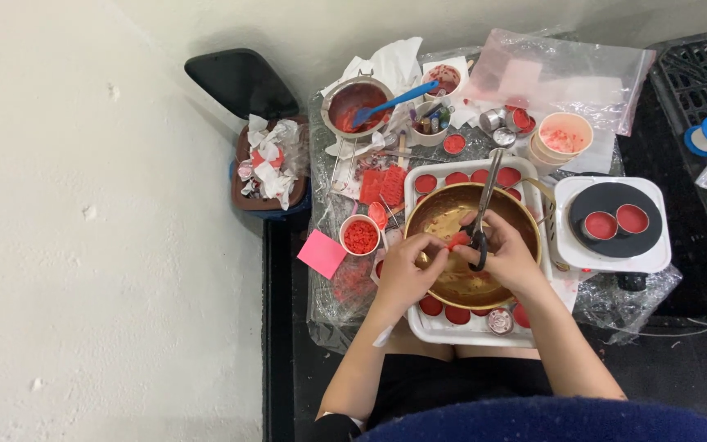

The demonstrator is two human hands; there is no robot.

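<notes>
left side is bare pale floor, then a small bin stuffed with crumpled wrappers by the wall. left hand pinches a small red piece over the brass bowl, fingers closed narrow on it. right hand grips black-handled scissors, blades pointing up and away, fingers through the loops. progress looks part way: many round red-filled moulds sit in the white tray under the bowl, a small cup of red bits is just left of it, and red slabs lie uncut behind. two more red tins rest on the hot plate at right. all on a plastic-covered low table, black mat below, dark crate far right.
</notes>
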